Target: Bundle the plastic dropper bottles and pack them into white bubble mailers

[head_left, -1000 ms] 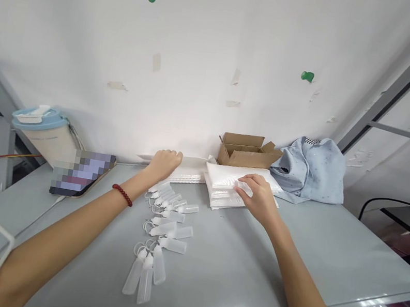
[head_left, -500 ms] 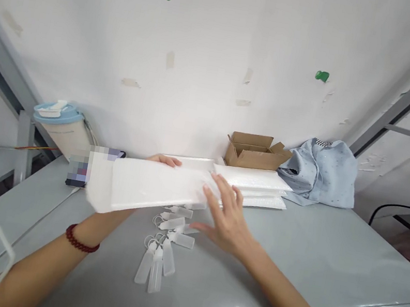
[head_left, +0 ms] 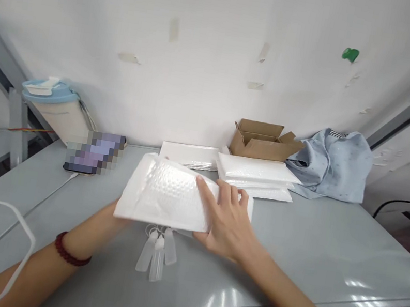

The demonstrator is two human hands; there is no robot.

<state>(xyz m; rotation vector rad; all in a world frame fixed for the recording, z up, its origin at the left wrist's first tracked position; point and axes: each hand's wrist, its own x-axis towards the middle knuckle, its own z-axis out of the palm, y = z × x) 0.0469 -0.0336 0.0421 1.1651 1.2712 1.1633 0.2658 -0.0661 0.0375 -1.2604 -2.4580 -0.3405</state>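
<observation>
A white padded bubble mailer is held above the table, its bubbled face shining. My right hand grips its right end, with fingers over the top face and thumb at the near edge. Beneath the mailer's left part is my left hand, supporting it; its fingers are mostly hidden. Several small translucent squeeze bottles with looped white caps lie on the table below, some covered by the mailer. Behind it are a flat stack of white mailers and a pile of plumper mailers.
An open cardboard box stands against the wall beside a light blue cloth bundle. On the left of the grey table are a blue-lidded tumbler and a phone on a white cable.
The mailer has turned and come nearer, now showing its bubbled face instead of its flap end. My right hand has closed on its right end. The view has shifted slightly.
</observation>
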